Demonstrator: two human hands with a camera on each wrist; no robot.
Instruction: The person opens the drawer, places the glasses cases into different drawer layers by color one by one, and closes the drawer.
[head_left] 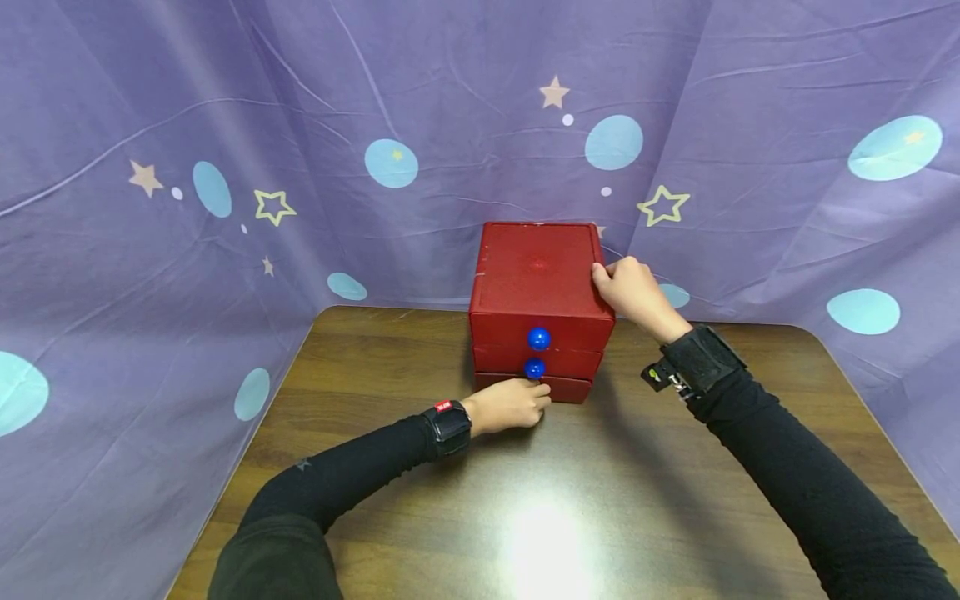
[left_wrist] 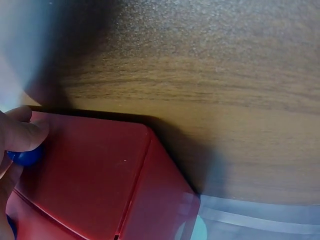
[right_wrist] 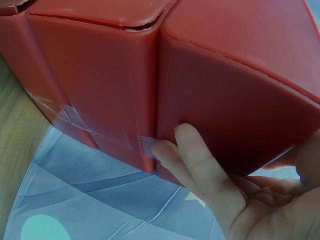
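Observation:
A red box of three stacked drawers (head_left: pixel 538 279) stands at the far middle of the wooden table (head_left: pixel 420 500). Blue knobs show on the top drawer (head_left: pixel 538 338) and the middle drawer (head_left: pixel 534 368). My left hand (head_left: pixel 517 404) is at the bottom drawer's front, fingers curled over its knob, which they hide. In the left wrist view my thumb (left_wrist: pixel 22 134) presses on a blue knob (left_wrist: pixel 25 156) against the red drawer front (left_wrist: pixel 100 175). My right hand (head_left: pixel 630 292) grips the box's upper right edge; its fingers (right_wrist: pixel 200 165) lie on the red side wall (right_wrist: pixel 225 90).
A purple cloth with stars and pale blue dots (head_left: pixel 225 167) hangs close behind and on both sides of the table. Clear tape (right_wrist: pixel 65 117) runs across the box's lower back. A glare spot (head_left: pixel 543 542) lies on the near table.

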